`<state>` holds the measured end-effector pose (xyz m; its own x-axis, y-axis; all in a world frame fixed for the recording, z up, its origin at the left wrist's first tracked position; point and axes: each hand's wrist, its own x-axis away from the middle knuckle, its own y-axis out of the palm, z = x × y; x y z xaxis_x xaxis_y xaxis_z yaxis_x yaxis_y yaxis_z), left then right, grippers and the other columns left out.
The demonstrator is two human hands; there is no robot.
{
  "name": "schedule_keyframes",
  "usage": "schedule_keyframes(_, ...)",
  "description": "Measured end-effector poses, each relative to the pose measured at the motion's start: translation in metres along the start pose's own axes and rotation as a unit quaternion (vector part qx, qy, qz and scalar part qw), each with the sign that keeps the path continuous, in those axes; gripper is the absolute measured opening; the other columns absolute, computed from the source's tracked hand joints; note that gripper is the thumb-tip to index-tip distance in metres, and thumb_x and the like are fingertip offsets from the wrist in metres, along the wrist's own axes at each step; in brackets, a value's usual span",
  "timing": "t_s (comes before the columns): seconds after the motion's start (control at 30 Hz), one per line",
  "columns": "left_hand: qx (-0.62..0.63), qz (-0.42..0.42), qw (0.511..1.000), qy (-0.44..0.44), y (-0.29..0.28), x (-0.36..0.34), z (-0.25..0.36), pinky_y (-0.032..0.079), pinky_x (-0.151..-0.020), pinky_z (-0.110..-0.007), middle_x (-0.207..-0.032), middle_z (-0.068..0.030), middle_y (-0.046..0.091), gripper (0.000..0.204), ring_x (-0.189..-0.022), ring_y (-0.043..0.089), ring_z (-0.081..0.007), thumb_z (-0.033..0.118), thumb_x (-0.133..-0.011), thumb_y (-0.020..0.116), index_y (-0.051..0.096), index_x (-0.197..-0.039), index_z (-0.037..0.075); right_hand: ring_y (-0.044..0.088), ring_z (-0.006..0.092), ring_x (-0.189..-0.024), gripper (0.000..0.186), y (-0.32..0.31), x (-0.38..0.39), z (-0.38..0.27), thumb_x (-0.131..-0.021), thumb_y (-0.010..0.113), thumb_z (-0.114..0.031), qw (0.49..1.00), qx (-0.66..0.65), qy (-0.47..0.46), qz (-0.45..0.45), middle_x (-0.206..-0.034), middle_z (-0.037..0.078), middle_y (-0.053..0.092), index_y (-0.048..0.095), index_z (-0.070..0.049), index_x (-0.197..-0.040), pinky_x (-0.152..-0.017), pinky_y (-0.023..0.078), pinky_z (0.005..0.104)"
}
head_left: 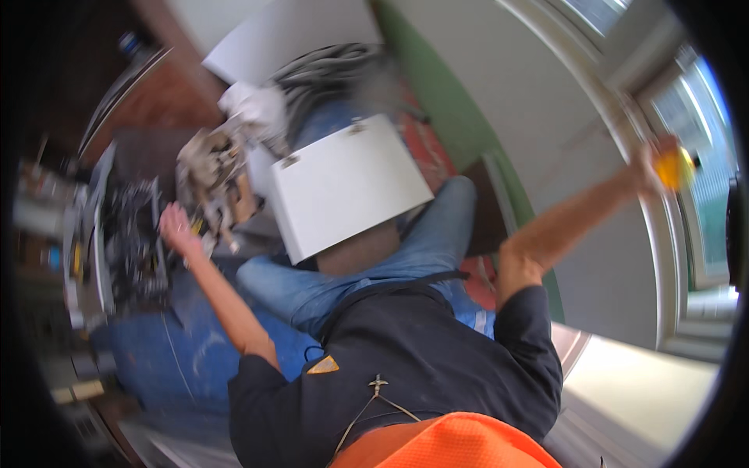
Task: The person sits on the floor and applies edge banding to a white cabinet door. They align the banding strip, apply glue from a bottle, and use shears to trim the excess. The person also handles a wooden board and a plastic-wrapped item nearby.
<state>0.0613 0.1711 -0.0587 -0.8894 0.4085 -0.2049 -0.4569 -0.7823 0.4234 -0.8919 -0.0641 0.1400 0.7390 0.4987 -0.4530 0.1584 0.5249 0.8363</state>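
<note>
My right arm stretches far out to the right, and my right hand [649, 165] is closed around a yellow rounded object [674, 168] with a small dark tip, beside the window. Motion blur hides its exact kind. Out to the left, my left hand [179, 228] is empty with its fingers apart, near a case of dark tools [136, 234]. A white cabinet door [351, 187] lies between my knees, apart from both hands. Two metal hinges [357, 127] sit along its far edge. Under its near edge shows a brown support [360, 248].
Crumpled cardboard and bags [218, 168] lie left of the door. Behind it are a coiled grey hose [324, 74] and a large white panel [292, 35]. A window frame [659, 257] runs along the right wall. Blue sheeting [211, 351] covers the floor at left.
</note>
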Motion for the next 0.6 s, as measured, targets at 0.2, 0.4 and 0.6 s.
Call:
schedule_keyframes(0.2,0.063,0.008,0.996,0.066,0.026,0.012,0.037,0.051,-0.102,-0.047,-0.128,-0.0236,0.061,0.042,-0.118,0.063,-0.0373,0.016,-0.095,0.064,0.046,-0.129,-0.002,0.064,0.0377,-0.108,0.074,-0.048,-0.009,-0.005,-0.093,0.042,-0.069,0.968,0.210,0.089,0.108,-0.116,0.021,0.065,0.061,-0.004,-0.124,-0.099,0.050,0.0561)
schedule_keyframes(0.4,-0.006,0.024,0.997,0.077,0.015,0.018,0.080,0.052,-0.102,-0.043,-0.131,-0.0236,0.059,0.029,-0.119,0.063,-0.0352,0.017,-0.102,0.054,0.047,-0.126,0.001,0.059,0.0368,-0.115,0.073,-0.071,0.024,-0.002,-0.092,0.048,-0.066,0.950,0.292,0.068,0.087,-0.124,0.021,0.060,0.057,-0.001,-0.126,-0.103,0.046,0.0574)
schedule_keyframes(0.6,-0.033,0.038,0.994,0.095,-0.010,0.012,0.088,0.051,-0.102,-0.041,-0.131,-0.0229,0.060,0.031,-0.119,0.063,-0.0343,0.018,-0.102,0.056,0.048,-0.126,0.000,0.055,0.0358,-0.122,0.074,-0.052,0.107,0.023,-0.090,0.054,-0.062,0.960,0.260,0.099,0.032,-0.131,0.022,0.056,0.054,0.001,-0.127,-0.108,0.042,0.0586)
